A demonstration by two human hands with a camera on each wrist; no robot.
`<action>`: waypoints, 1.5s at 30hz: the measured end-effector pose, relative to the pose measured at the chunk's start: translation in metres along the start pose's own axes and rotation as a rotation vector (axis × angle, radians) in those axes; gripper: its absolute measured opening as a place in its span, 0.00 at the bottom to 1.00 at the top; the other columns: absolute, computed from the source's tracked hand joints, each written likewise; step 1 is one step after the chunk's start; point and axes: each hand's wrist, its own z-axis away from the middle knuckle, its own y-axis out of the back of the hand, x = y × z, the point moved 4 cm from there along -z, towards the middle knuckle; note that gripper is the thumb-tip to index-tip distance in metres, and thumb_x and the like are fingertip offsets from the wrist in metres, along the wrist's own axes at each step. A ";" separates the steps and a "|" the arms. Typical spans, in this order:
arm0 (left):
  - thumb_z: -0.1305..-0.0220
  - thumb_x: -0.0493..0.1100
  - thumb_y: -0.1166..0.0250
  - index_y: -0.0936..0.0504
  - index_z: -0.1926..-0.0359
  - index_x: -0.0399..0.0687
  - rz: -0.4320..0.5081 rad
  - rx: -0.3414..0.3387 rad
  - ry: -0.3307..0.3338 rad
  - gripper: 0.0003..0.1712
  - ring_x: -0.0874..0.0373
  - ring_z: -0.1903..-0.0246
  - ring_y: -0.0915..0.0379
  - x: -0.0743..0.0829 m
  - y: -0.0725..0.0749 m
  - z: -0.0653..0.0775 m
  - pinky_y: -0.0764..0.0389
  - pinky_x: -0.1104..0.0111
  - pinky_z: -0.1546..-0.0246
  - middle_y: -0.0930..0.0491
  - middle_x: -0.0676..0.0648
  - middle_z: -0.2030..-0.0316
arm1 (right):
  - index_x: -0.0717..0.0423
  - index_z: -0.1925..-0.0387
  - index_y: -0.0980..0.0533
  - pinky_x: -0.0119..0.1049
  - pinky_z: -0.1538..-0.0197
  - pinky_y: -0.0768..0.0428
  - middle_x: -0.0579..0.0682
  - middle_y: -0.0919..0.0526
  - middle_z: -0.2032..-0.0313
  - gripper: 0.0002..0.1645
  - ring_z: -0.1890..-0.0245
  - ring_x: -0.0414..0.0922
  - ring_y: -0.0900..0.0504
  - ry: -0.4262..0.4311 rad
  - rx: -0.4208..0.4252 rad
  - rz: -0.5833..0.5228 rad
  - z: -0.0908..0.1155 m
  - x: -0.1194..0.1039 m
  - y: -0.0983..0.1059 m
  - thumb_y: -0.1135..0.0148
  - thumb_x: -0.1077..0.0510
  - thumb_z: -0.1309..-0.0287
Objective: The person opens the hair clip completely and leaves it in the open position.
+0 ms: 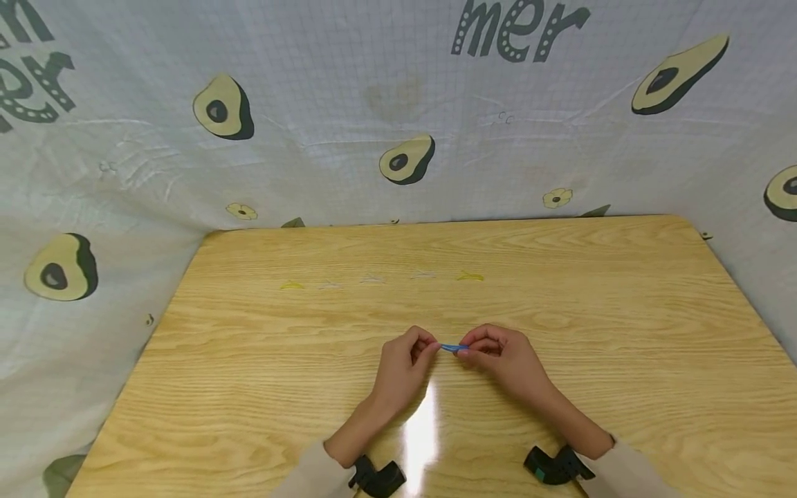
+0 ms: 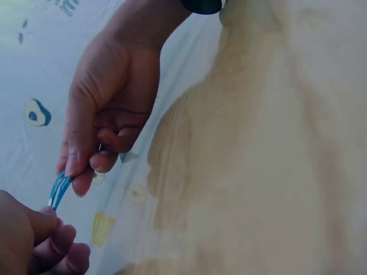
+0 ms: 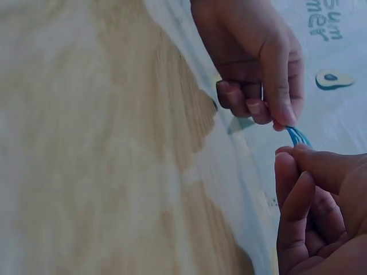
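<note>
Between my two hands is a slim blue hair clip (image 1: pixel 453 348) with narrow parallel bars, held above the table. My left hand (image 1: pixel 401 366) pinches its left end between thumb and fingertips. The opposite end is pinched by my right hand (image 1: pixel 512 361), its other fingers curled in. In the left wrist view the clip (image 2: pixel 59 189) spans the short gap between the fingertips. The right wrist view shows its bars (image 3: pixel 297 136) slightly bowed; both ends are hidden under the fingers.
Farther back on the wooden table (image 1: pixel 249 366) lies a row of small thin pieces: a yellow one (image 1: pixel 292 284) at left, several whitish ones (image 1: pixel 372 279) between, and another yellow one (image 1: pixel 470 276) at right. An avocado-print sheet (image 1: pixel 324 173) hangs behind.
</note>
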 end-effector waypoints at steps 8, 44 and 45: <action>0.36 0.34 0.37 0.24 0.69 0.43 -0.087 0.006 -0.061 0.05 0.69 0.82 0.35 -0.007 0.003 0.015 0.30 0.75 0.82 0.24 0.51 0.79 | 0.57 0.65 0.20 0.34 0.71 0.22 0.49 0.15 0.73 0.12 0.74 0.46 0.17 0.017 0.008 0.029 0.005 0.006 -0.015 0.30 0.53 0.46; 0.39 0.31 0.36 0.25 0.71 0.43 -0.216 0.088 -0.269 0.07 0.71 0.83 0.40 0.000 -0.004 0.022 0.37 0.82 0.83 0.32 0.55 0.82 | 0.59 0.69 0.19 0.32 0.74 0.22 0.48 0.16 0.78 0.07 0.78 0.44 0.17 -0.011 0.126 0.085 0.007 0.004 -0.015 0.28 0.61 0.49; 0.39 0.31 0.36 0.25 0.71 0.43 -0.217 0.088 -0.268 0.07 0.71 0.83 0.40 0.001 -0.004 0.022 0.37 0.82 0.83 0.32 0.55 0.82 | 0.59 0.69 0.19 0.32 0.74 0.22 0.48 0.16 0.78 0.07 0.78 0.44 0.17 -0.016 0.127 0.083 0.006 0.004 -0.015 0.28 0.61 0.49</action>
